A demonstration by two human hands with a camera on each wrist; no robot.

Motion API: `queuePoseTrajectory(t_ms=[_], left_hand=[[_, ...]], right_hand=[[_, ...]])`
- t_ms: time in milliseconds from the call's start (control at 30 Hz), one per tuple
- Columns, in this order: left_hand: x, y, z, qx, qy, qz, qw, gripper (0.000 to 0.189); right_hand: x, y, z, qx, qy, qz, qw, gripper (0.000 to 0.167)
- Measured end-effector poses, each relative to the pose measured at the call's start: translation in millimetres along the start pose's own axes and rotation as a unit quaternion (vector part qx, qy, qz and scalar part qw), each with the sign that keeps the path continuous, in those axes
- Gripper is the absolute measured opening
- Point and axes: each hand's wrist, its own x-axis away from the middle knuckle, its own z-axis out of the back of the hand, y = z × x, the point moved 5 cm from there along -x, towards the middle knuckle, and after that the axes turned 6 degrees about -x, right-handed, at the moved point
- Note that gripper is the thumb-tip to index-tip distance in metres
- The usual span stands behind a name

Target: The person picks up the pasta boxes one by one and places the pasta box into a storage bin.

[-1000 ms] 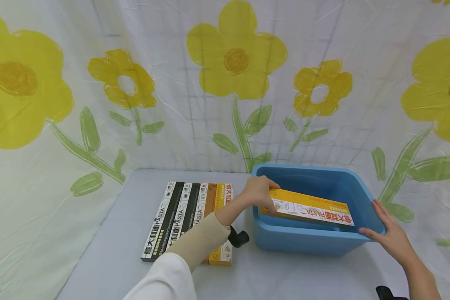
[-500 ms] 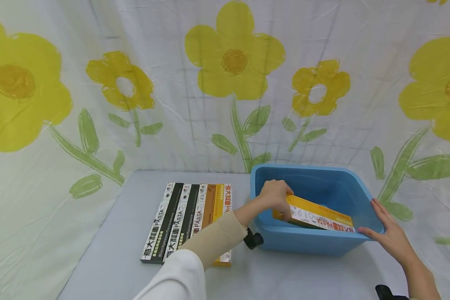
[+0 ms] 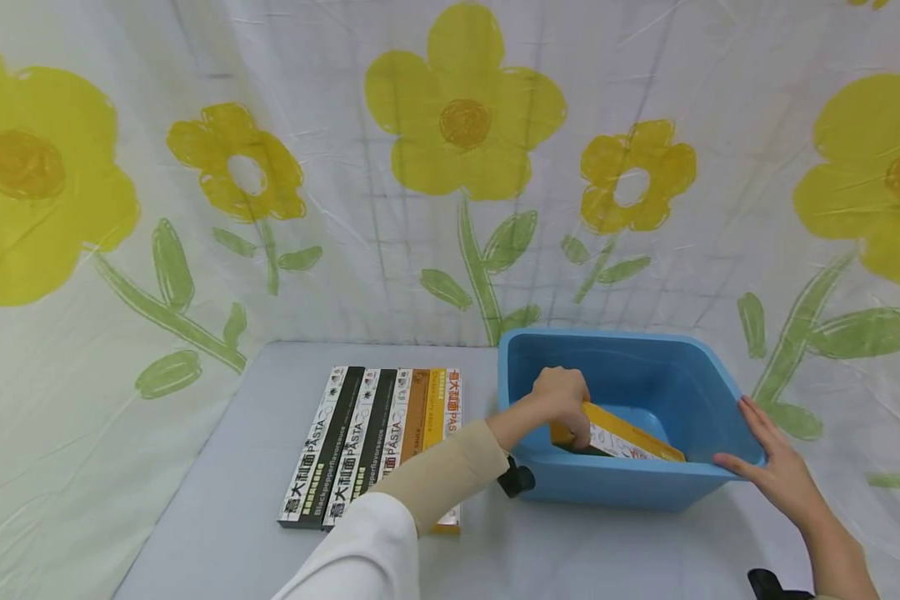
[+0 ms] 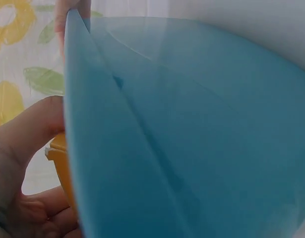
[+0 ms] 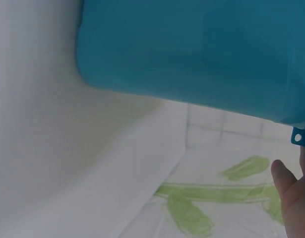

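Left grip [image 3: 564, 398]: holding the yellow box by its left end, thumb one side and fingers the other; inside the tub, at its left part.
Yellow box [image 3: 624, 434]: one, a pasta carton with a yellow face and a white lettered face; in the left grip, extending to its right and slanting down inside the tub; lower part hidden by the near wall; whether it touches the bottom cannot be told.
Blue tub [image 3: 607, 490]: one, plastic, rimmed, around the left grip.
Right grip [image 3: 783, 471]: holding the tub by its near right corner, thumb and fingers spread apart over the rim; well to the right of the left grip.
Black boxes [image 3: 318, 454]: two, black and white, side by side, well to the left of the left grip.
Brown box [image 3: 417, 408]: one, just right of the black pair, left of the left grip.
Second yellow box [image 3: 437, 406]: one, end of the row nearest the left grip; near part covered by the sleeve [image 3: 450, 471].
Desk [image 3: 228, 483]: pale, beneath both grips, carrying tub and row.
Flowered cloth [image 3: 330, 287]: hanging, beyond both grips.
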Motion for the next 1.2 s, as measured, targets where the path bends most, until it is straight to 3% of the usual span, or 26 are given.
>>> queuePoseTrajectory(t_ms=[167, 333, 533, 633, 733, 800, 1000, 1200], left_hand=[[0.4, -5.3, -6.7, 0.037, -0.036, 0.019, 0.9985, 0.044], [1.6, -8.3, -16.1, 0.033, -0.079, 0.034, 0.9958, 0.032], [5.8, -14.1, -27.4, 0.043, -0.128, 0.016, 0.9907, 0.029], [10.3, -17.4, -23.7, 0.071, -0.102, 0.010, 0.9923, 0.043], [17.4, -19.6, -11.6, 0.099, -0.038, -0.010, 0.9943, 0.064], [25.1, -22.2, -2.5, 0.128, 0.002, -0.030, 0.9913, 0.067], [62.8, -38.2, 17.5, 0.227, 0.099, -0.080, 0.9655, 0.065], [93.9, -61.3, 9.5, 0.283, 0.125, -0.069, 0.9486, 0.064]], right_hand=[[0.5, -1, 1, 0.000, 0.004, 0.005, 1.0000, 0.093], [0.0, -1, 1, 0.000, 0.002, 0.003, 1.0000, 0.093], [-0.8, -1, 0, 0.002, -0.004, -0.006, 1.0000, 0.093], [-0.7, -1, -1, 0.000, -0.006, -0.008, 0.9999, 0.093], [-0.8, -1, -2, -0.001, -0.007, -0.010, 0.9999, 0.093], [-0.8, 0, -2, 0.001, -0.008, -0.012, 0.9999, 0.093], [-1.7, -1, -1, 0.004, -0.007, -0.013, 0.9999, 0.093], [-0.5, -1, 0, 0.001, -0.007, -0.011, 0.9999, 0.092]])
